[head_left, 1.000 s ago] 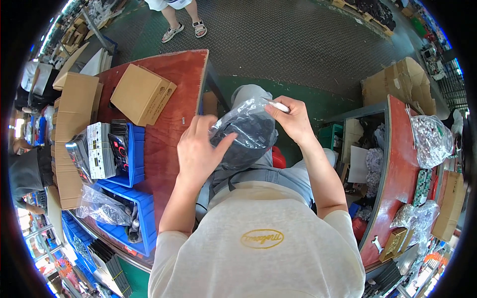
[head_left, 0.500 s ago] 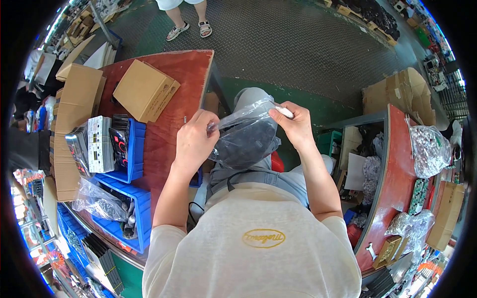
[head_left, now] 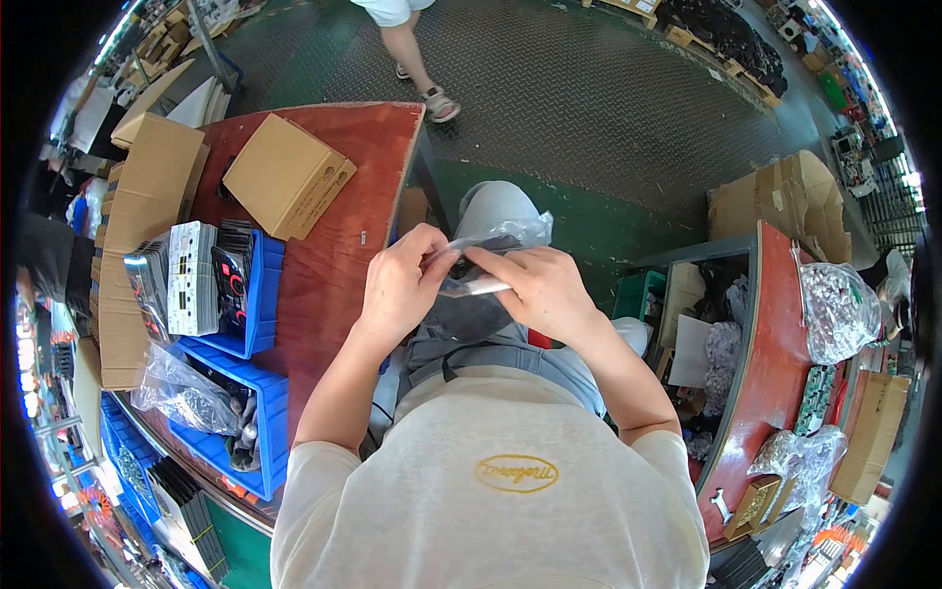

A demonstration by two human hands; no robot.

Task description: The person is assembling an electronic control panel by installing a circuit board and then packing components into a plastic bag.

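Observation:
A clear plastic bag (head_left: 531, 230) with dark contents lies over my lap, bunched up between my hands. My left hand (head_left: 400, 285) is closed, its thumb and fingers pinching the bag's edge. Close beside it my right hand (head_left: 540, 287) also grips the bag, fingertips almost meeting those of the left. A slim white stick-like object (head_left: 481, 288) pokes out from under the right hand's fingers; its kind is not clear. Dark material (head_left: 459, 319) shows below the hands. What exactly is inside the bag is hidden by the fingers and the plastic.
On the red table (head_left: 339, 211) at left are a cardboard box (head_left: 287, 177) and blue bins (head_left: 277, 427) with parts. At right, a red-topped bench (head_left: 775, 324) carries bagged parts, circuit boards and a wrench (head_left: 721, 506). A person's leg (head_left: 407, 54) shows at the far floor.
My hands have come together and lower, drawing in the bag that was stretched between them. The person at the far side has stepped to the right.

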